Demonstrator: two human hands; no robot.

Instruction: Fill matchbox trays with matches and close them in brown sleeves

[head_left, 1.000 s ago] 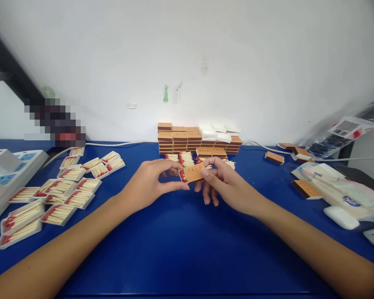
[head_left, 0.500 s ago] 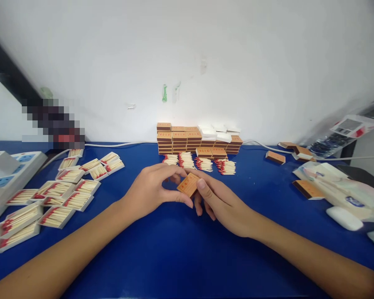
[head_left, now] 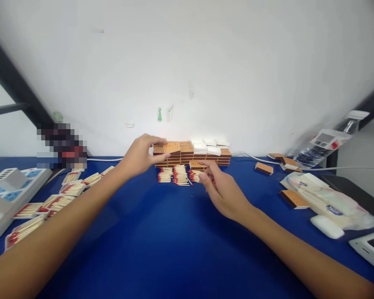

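My left hand [head_left: 143, 157] pinches an orange matchbox [head_left: 172, 147] between thumb and fingers, in front of the left part of the stacked matchboxes [head_left: 187, 154]. Whether this box touches the stack I cannot tell. My right hand [head_left: 222, 187] is open above the blue table, thumb and forefinger apart, nothing seen between them. It is closest to the matchbox [head_left: 197, 165] in front of the stack and to the loose matches [head_left: 195, 176], partly covering the heaps at the right. More red-tipped matches [head_left: 180, 175] lie in heaps left of it.
White trays full of matches [head_left: 72, 189] spread at the left, partly behind my left forearm, beside a power strip [head_left: 21, 182]. White trays [head_left: 210, 146] top the stack. Loose matchboxes [head_left: 264, 168], a tissue pack [head_left: 333, 203], a white case [head_left: 327, 226] and a plastic bottle [head_left: 327, 141] are at the right.
My left hand has carried the matchbox forward to the stack. My right hand has let go of that box and moved slightly forward and right. The view has tilted upward.
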